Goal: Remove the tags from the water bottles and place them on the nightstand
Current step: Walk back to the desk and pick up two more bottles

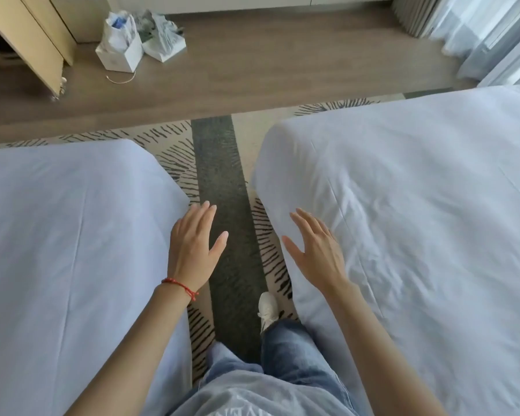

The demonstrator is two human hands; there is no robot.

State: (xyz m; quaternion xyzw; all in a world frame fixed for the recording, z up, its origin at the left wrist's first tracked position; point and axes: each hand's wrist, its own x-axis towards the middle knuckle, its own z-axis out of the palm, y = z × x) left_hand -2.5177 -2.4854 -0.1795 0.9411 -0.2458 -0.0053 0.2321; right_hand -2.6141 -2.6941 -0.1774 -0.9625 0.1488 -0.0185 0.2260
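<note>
Bottles unseen; both hands spread empty between two beds

Dark grey carpet strip: white-sheeted beds left and right of it; white paper bags beyond, on wooden floor.

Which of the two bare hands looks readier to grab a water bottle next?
Neither: left hand and right hand are both open, empty, level between the white beds. No bottle is visible.

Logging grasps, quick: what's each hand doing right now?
Left hand: open, holding nothing.
Right hand: open, holding nothing.
</note>
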